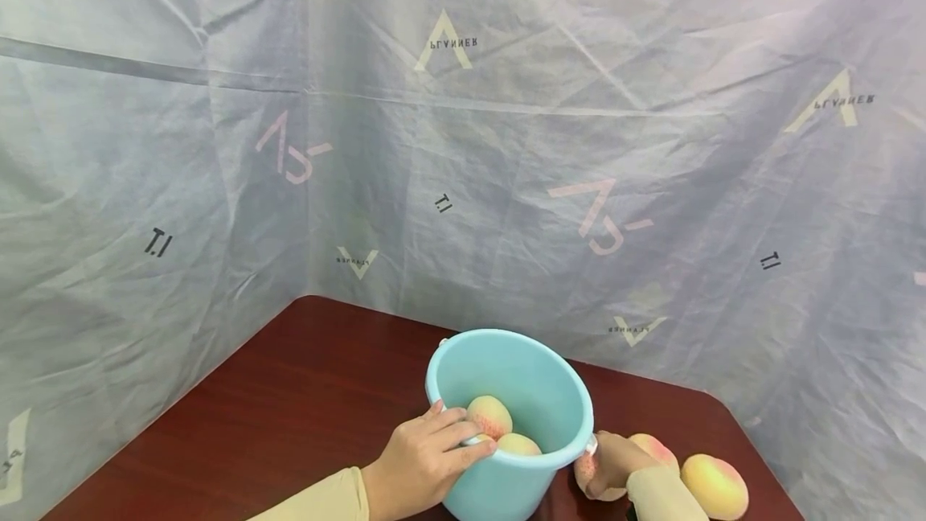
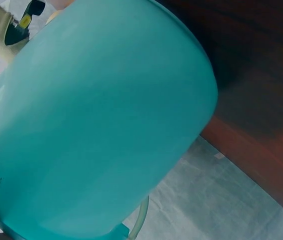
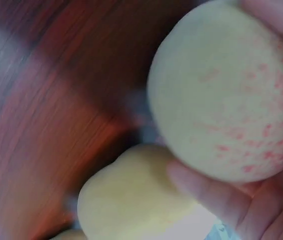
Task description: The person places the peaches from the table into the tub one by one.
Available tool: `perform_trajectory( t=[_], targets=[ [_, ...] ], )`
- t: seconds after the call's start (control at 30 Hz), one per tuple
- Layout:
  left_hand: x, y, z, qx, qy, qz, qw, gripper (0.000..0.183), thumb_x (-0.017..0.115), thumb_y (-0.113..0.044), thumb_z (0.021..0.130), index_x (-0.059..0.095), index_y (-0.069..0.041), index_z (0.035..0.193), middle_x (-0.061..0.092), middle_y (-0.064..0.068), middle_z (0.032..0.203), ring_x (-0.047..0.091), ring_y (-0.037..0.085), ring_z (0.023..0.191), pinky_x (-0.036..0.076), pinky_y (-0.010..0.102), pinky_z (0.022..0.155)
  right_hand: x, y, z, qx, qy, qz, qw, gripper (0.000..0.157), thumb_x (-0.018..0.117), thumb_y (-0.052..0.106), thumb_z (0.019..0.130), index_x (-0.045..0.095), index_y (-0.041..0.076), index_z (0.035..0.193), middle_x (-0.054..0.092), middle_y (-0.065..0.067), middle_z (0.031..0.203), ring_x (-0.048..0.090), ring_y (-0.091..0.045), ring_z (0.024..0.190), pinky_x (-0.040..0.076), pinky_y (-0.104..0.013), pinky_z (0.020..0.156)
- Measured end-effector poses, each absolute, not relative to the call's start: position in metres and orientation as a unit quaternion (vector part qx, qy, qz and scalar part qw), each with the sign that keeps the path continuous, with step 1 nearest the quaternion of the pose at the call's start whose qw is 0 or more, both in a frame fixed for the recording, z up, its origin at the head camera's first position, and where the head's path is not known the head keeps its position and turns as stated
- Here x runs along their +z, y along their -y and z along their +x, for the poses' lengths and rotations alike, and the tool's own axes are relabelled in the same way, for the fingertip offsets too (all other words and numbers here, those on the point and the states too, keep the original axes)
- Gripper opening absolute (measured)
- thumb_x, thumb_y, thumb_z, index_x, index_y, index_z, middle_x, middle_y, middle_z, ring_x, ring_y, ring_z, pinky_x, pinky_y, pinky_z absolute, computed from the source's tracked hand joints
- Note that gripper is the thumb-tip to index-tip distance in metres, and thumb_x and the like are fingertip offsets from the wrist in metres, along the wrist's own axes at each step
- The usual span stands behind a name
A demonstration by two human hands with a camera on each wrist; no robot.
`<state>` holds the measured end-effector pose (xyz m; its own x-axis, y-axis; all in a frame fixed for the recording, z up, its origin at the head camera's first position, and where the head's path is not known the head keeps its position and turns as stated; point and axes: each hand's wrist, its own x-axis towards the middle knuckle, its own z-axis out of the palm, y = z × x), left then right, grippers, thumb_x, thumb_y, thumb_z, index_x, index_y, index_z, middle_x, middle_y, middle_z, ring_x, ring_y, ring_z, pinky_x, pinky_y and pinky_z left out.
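A light blue bucket (image 1: 499, 497) stands tilted near the table's front, and its outer wall fills most of the left wrist view. My left hand (image 1: 427, 457) grips its near left rim, fingers bent over the edge. Inside lie peaches: one with a red blush (image 1: 489, 415) and a paler one (image 1: 519, 445), partly behind the fingers. To the right of the bucket, my right hand (image 1: 615, 461) holds a pale peach with red specks (image 3: 221, 95), thumb and fingers around its sides. Close by in the right wrist view is a yellow peach (image 3: 131, 195).
Two more peaches, one pink and yellow (image 1: 654, 447) and one mostly yellow (image 1: 716, 487), sit at the right of the dark red table (image 1: 289, 400). A grey printed cloth (image 1: 506, 143) hangs behind and along the sides.
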<state>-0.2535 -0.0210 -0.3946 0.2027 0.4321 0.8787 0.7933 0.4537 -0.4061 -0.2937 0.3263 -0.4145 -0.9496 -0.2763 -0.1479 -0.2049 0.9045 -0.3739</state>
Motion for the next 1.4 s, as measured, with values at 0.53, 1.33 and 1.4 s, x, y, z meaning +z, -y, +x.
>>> perform_trajectory(
  t=[0.53, 1.33, 1.4],
  targets=[
    [-0.391, 0.028, -0.253, -0.139, 0.615, -0.495, 0.598, 0.035, 0.043, -0.01, 0.101, 0.076, -0.019, 0.095, 0.07, -0.005, 0.094, 0.064, 0.012, 0.085, 0.056, 0.032, 0.071, -0.42, -0.31, -0.281, -0.126, -0.978, -0.16, 0.046, 0.033, 0.074, 0.005, 0.048, 0.06, 0.01, 0.077, 0.051, 0.002, 0.069, 0.04, -0.017, 0.06, 0.039, -0.033, 0.057],
    [-0.393, 0.023, -0.254, -0.122, 0.623, -0.506, 0.584, 0.036, 0.042, -0.011, 0.101, 0.076, -0.02, 0.097, 0.071, -0.004, 0.096, 0.064, 0.012, 0.085, 0.056, 0.031, 0.074, -0.42, -0.315, -0.265, -0.12, -0.982, -0.141, 0.048, 0.052, 0.076, 0.008, 0.048, 0.067, 0.009, 0.1, 0.059, -0.006, 0.094, 0.047, -0.021, 0.068, 0.044, -0.036, 0.061],
    [-0.393, 0.023, -0.253, -0.124, 0.624, -0.507, 0.581, 0.036, 0.042, -0.011, 0.101, 0.076, -0.02, 0.098, 0.07, -0.004, 0.096, 0.064, 0.012, 0.085, 0.056, 0.031, 0.074, -0.42, -0.316, -0.264, -0.121, -0.982, -0.139, 0.049, 0.052, 0.075, 0.007, 0.048, 0.067, 0.009, 0.099, 0.059, -0.006, 0.095, 0.047, -0.021, 0.068, 0.044, -0.037, 0.061]
  ],
)
